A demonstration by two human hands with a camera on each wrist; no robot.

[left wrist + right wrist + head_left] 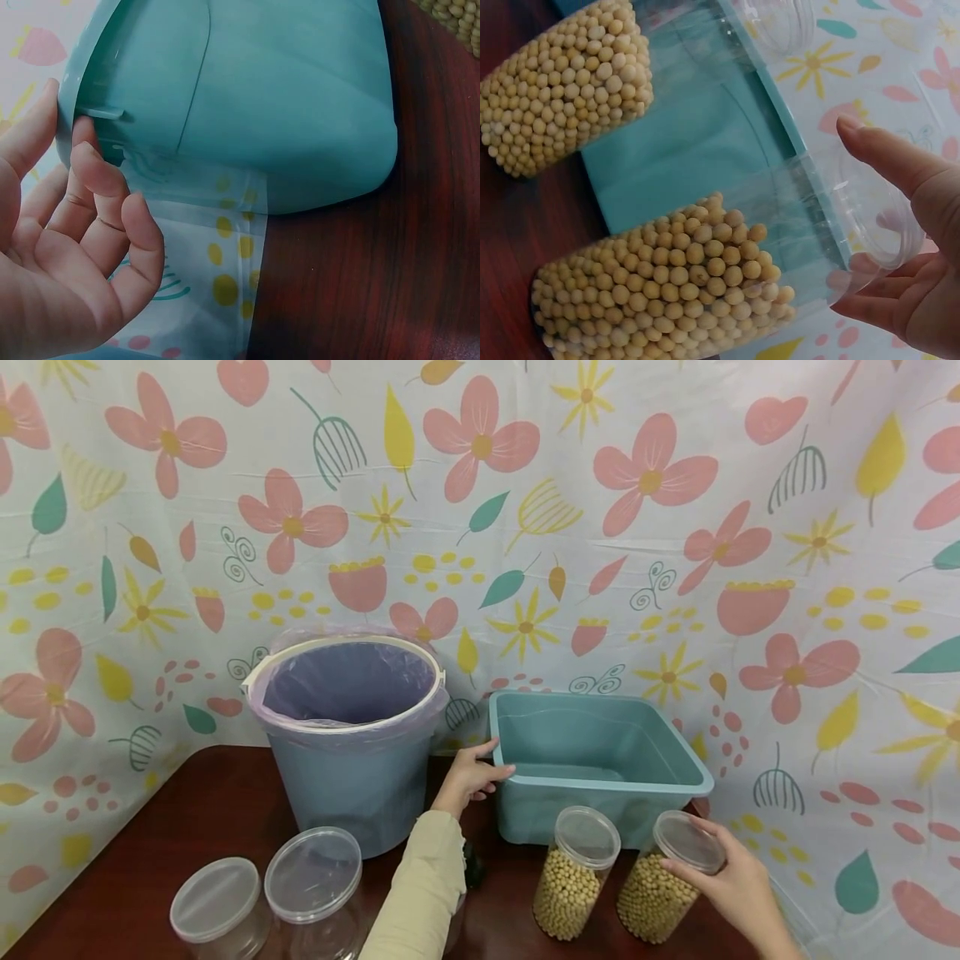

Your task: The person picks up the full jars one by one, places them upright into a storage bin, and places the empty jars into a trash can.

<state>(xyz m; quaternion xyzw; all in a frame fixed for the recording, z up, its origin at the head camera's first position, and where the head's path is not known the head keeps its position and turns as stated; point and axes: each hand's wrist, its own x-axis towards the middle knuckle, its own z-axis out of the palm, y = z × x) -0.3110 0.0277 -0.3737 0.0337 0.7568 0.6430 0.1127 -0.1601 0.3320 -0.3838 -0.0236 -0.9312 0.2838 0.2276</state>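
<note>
The teal tub, rectangular and open-topped, stands upright on the dark red table. The clear, lidded jar, partly filled with tan beans, stands by its front right.

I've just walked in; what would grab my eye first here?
Probably the bright floral backdrop behind the table. Before it stand a plastic-lined blue bucket on the left and a teal basin gripped by the left hand. Nearer are two jars of beans, the right hand gripping the right-hand one near its top.
</note>
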